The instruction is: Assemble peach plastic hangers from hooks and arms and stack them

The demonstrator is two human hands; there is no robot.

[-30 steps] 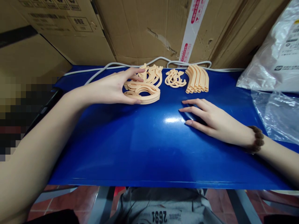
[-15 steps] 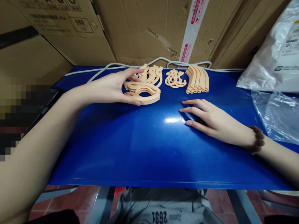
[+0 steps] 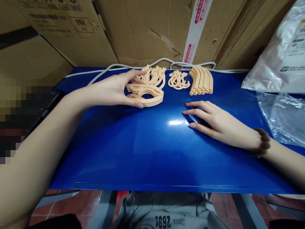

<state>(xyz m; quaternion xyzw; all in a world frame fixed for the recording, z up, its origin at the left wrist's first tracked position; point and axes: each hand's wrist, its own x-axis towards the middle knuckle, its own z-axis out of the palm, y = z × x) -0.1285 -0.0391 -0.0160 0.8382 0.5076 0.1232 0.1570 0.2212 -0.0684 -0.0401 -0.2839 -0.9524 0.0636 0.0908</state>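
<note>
The stack of curved beige pieces (image 3: 152, 101) lies toward the far edge of the blue surface (image 3: 143, 152), left of its middle, its long axis running roughly along that edge, from left to right. The left hand (image 3: 114, 89) is much the nearer one: it reaches in from the left and cups the stack's left end, thumb along the front side, fingers over the back (whether they squeeze or merely rest there, one cannot tell). From that palm, the stack extends rightward.

The right hand (image 3: 214, 122) is well apart from it, to the right and closer to the near edge, palm down with its fingers spread, pinching nothing. What lies nearest to it is the row of bent beige arms (image 3: 202, 81), farther back toward the far edge, set side by side with their lower ends facing the near edge. Between that row and the stack sits a loose tangle of small beige hooks (image 3: 177, 76); a heap of hooked beige pieces (image 3: 156, 76) lies just behind the stack.

As for containers, a cardboard box (image 3: 143, 41) rises beyond the far edge, its contents hidden. At the far right corner stands a white plastic bag (image 3: 283, 60); what it holds cannot be made out.
</note>
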